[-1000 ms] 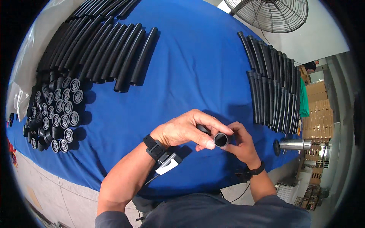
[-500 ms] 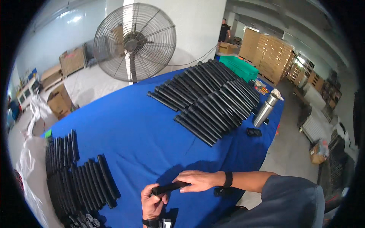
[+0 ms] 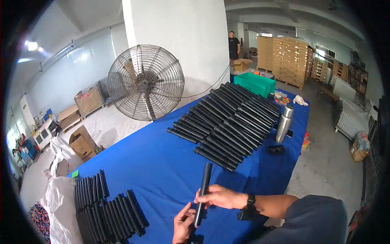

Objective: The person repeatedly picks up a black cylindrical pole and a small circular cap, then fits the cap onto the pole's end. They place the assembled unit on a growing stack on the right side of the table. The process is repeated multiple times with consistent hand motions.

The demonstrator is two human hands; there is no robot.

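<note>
A black tube (image 3: 206,179) stands tilted over the blue table, its upper end leaning away from me. Around its middle, the thumb and fingers of my right hand (image 3: 221,197) are closed. My left hand (image 3: 184,223) has its bent fingers pressed at the tube's lower end, and part of its grip is hidden. To the left lie rows of loose black tubes (image 3: 118,215). Farther off, a large batch of black tubes with thicker end collars (image 3: 227,122) lies side by side in slanted rows.
Blue cloth (image 3: 134,162) covers the table. A steel flask (image 3: 284,124), a small black object (image 3: 276,149) and a green crate (image 3: 255,84) stand along its right side. A big caged fan (image 3: 146,83) is beyond the far edge. White plastic sheeting (image 3: 61,207) hangs at left. A person (image 3: 233,45) stands far back.
The tube has swung from lying nearly level to steeply tilted, its far end up. My right hand now grips its middle. The head view has shifted, showing more of the room.
</note>
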